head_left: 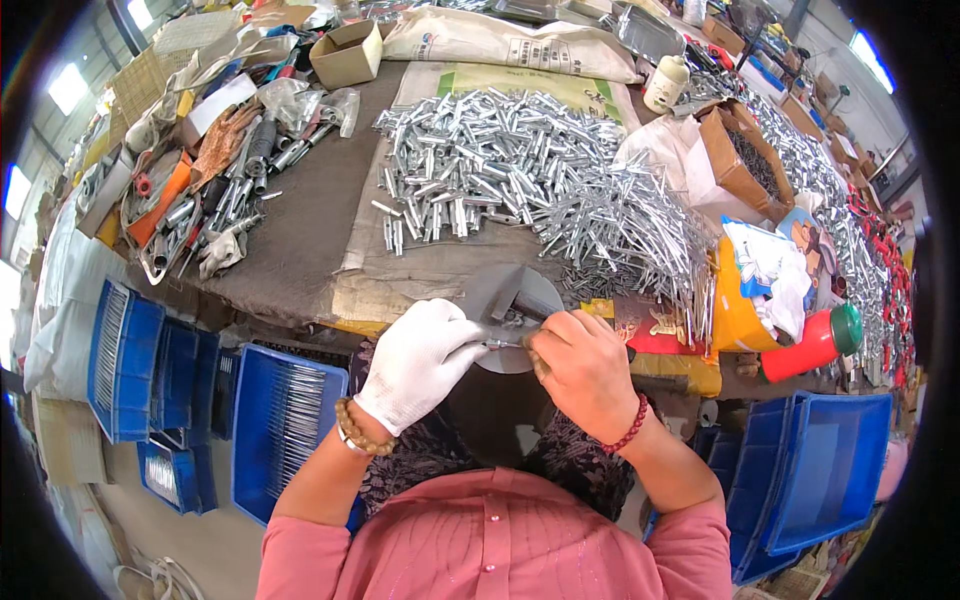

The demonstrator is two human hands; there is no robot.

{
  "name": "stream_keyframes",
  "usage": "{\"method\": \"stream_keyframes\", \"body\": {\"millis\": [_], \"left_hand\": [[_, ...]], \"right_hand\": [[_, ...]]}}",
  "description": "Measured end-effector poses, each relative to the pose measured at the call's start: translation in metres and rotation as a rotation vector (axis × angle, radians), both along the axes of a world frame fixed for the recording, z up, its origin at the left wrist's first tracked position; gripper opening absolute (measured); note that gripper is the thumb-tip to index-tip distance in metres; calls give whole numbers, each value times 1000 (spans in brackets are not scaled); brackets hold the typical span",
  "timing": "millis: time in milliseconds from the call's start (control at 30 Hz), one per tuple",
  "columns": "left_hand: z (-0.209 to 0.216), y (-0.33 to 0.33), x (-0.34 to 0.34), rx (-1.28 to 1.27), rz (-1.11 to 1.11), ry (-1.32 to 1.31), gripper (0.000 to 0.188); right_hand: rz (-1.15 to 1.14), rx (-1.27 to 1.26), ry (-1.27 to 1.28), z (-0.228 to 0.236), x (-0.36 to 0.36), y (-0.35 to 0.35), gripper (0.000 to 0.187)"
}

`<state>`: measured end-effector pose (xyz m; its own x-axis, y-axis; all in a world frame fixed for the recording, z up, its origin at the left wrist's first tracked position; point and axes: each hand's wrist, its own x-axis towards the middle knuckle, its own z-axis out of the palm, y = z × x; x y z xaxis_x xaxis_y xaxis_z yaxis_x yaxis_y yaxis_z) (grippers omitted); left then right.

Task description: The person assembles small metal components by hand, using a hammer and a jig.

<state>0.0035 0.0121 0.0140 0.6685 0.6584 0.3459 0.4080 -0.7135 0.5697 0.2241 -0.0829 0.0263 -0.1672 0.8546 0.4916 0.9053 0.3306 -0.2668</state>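
Here's the gloved left hand [425,350], pinching a slim metal piece [497,344] with the bare right hand [583,365], each grip narrow, just above the round grey plate's [482,288] near edge; loose glove fabric could slip, and uneven pressure might drop it toward the lap [408,462].

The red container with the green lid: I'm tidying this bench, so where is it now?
In the head view, the red container is at the right, beyond the right hand, beside the yellow bag and above the stacked blue bins.
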Motion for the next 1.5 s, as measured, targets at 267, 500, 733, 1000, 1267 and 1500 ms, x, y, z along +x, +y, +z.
{"method": "stream_keyframes", "body": {"millis": [267,500,733,1000,1267,1500], "left_hand": [[0,-2,-2,-41,33,-58,17],[-10,3,-5,-72,-3,-61,16],[-11,-1,-4,-83,13,-110,15],[-14,-3,-2,-69,40,-121,15],[-9,-5,0,-68,41,-131,15],[-9,-4,-1,-80,28,-138,15]], "right_hand": [[81,-25,-12,0,2,3,8],[104,-21,-36,-2,4,5,8],[126,17,-66,-4,0,7,7],[-40,131,-30,-4,14,-3,2],[-309,31,32,-11,92,-2,13],[-201,10,-35,-13,92,5,12]]}}
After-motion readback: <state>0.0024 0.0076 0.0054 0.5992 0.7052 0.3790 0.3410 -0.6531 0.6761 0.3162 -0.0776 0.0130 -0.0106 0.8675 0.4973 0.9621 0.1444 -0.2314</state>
